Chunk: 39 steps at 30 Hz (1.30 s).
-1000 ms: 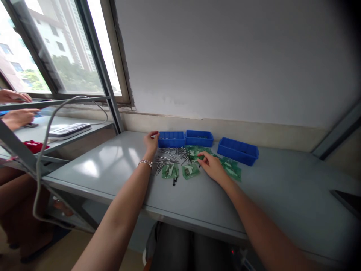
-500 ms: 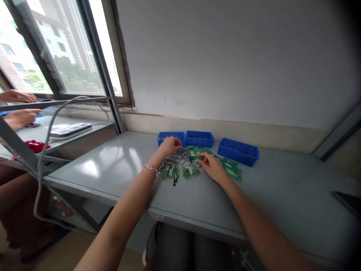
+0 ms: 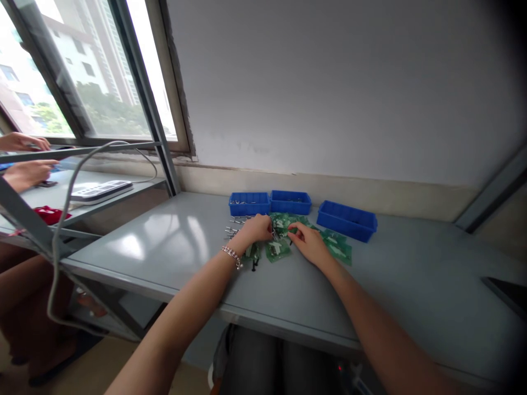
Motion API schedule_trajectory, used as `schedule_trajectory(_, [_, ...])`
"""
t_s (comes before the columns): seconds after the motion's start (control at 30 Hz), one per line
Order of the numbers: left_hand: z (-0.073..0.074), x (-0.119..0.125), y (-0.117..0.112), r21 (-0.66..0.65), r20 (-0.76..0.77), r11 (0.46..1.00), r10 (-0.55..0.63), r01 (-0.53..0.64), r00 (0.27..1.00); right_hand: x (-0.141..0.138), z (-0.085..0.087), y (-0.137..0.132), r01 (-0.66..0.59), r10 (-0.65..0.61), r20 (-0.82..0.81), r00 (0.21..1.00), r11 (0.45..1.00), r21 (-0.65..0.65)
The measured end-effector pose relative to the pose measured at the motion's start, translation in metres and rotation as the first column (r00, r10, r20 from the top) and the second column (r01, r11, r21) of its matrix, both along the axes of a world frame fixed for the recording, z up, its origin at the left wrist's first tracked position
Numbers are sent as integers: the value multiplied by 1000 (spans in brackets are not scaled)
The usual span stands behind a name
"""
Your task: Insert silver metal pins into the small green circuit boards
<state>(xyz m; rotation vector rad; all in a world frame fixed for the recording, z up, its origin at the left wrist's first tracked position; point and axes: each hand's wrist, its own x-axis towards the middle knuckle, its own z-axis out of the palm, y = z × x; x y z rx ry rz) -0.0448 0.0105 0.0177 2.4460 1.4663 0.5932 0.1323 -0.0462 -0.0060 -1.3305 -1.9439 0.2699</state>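
Note:
My left hand [image 3: 256, 228], with a bracelet on its wrist, rests curled over a pile of small metal screws [image 3: 234, 226] and green circuit boards [image 3: 278, 248] on the grey table [image 3: 173, 241]. Its fingers are closed on the pile; what they hold is hidden. My right hand [image 3: 309, 241] lies just to the right on more green boards [image 3: 340, 248], fingers bent, fingertips pinching near a board between the two hands. Behind the pile stand three blue bins: left bin [image 3: 248, 203], middle bin [image 3: 290, 202], right bin [image 3: 348, 219].
At far left another person's hands [image 3: 22, 164] work at a neighbouring bench holding a white power strip [image 3: 101, 190] and a red object [image 3: 49, 214]. A grey cable [image 3: 61, 230] loops over the metal frame. A dark object [image 3: 508, 293] lies at the table's right edge.
My left hand has moved from the left blue bin back and rightward onto the screw and board pile, close to my right hand. The right hand has barely moved.

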Motion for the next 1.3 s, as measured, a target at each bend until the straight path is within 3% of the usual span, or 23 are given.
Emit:
schedule_trajectory(0.27, [15,5,-2,28,261,987,-159,157,952,0,-1,1,15,-15,-5,1000,1000,16])
schedule_trajectory(0.5, [15,12,-9,-85,547,931,-254,355,798,1,-2,2,8,-8,-8,1000,1000,28])
schedule_trajectory(0.77, [16,13,-11,-39,562,908,-324,416,761,0,0,1,3,-3,-2,1000,999,50])
schedule_trajectory(1.3, [17,19,-20,75,456,912,-390,402,800,2,-3,4,-6,3,40,999,997,72])
